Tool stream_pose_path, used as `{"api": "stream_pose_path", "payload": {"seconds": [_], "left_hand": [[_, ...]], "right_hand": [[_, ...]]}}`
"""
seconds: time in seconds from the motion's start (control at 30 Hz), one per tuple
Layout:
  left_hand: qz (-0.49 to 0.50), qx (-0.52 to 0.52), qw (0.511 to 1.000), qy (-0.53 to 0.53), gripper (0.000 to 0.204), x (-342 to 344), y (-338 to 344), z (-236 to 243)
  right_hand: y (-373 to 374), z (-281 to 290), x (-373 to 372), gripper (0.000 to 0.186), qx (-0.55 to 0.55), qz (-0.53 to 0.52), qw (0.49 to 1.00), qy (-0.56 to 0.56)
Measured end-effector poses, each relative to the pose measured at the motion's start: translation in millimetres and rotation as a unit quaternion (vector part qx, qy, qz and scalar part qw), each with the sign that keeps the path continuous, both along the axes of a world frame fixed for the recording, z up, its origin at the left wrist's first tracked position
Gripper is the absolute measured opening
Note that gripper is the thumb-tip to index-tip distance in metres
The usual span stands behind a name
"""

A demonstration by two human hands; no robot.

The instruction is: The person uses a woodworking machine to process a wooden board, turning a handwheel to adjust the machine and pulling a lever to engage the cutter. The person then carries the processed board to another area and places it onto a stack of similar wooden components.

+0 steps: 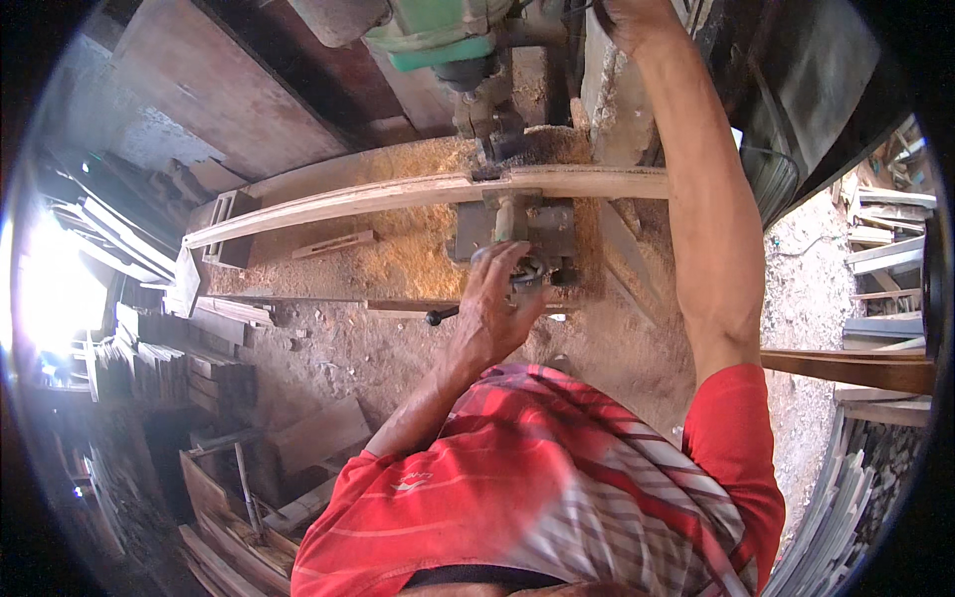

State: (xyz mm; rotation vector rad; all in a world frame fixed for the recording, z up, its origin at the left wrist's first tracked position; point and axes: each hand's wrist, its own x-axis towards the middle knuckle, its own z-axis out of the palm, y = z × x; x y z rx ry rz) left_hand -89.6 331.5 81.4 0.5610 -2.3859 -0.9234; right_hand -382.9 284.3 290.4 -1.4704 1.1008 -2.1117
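A long pale wooden beam (338, 207) lies across a machine table, with a notch cut in its upper side below the tool. Over that notch stands a drilling or mortising machine with a green motor housing (438, 30) and a dark metal head (487, 114). A metal clamp (509, 214) presses against the beam's near side. My left hand (492, 303) is curled over the clamp's round metal handwheel (529, 269), its thumb side slightly blurred. My right arm reaches up past the beam; my right hand (637, 22) is closed at the top edge beside the machine, what it grips being hidden.
Orange sawdust (418, 239) covers the wooden worktop around a loose wood strip (333, 245). A black-knobbed lever (438, 316) sticks out at the front. Stacked boards (219, 383) stand left; more timber (885, 259) lies right. Large panels (219, 75) lean behind.
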Motion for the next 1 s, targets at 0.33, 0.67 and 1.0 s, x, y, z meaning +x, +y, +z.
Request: {"api": "stream_pose_path", "payload": {"seconds": [0.33,0.67,1.0], "left_hand": [[0.113,0.016,0.992,-0.056,0.073,8.7,-27.9,-42.6],[0.114,0.115,0.983,-0.081,0.079,0.3,-20.0,-43.6],[-0.081,0.259,0.957,0.099,0.068,11.0,-49.7,-7.9]], "right_hand": [[130.8,-208.0,51.3,0.042,0.164,-0.408,0.897,0.050],[474.2,-605.5,240.0,0.065,0.754,-0.130,0.631,0.128],[492.2,-652.4,273.7,0.040,0.724,-0.198,0.658,-0.059]]}}
